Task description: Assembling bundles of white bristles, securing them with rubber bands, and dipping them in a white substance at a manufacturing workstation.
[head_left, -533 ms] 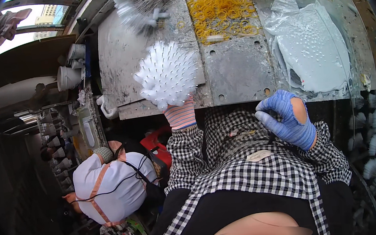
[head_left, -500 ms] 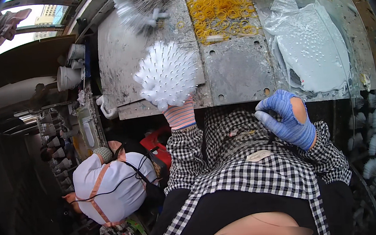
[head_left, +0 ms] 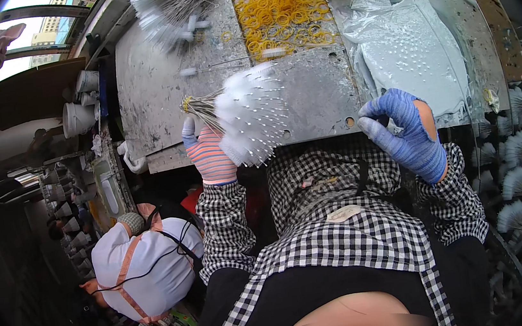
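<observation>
White-tipped wire bundle [head_left: 250,122] over scuffed metal worktable [head_left: 151,104] — cluttered workshop.

Left hand [head_left: 210,156]: knit glove, pink-and-blue stripes. Right hand [head_left: 404,136]: blue knit glove with an open patch on the back. Sleeves: black-and-white check, black apron over front.

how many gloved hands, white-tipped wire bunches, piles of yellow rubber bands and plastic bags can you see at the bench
Gloved hands: 2, the striped left hand and the blue right hand
White-tipped wire bunches: 2, one held in the left hand, one lying at the far edge of the bench
Yellow rubber band piles: 1
Plastic bags: 1
Total: 6
</observation>
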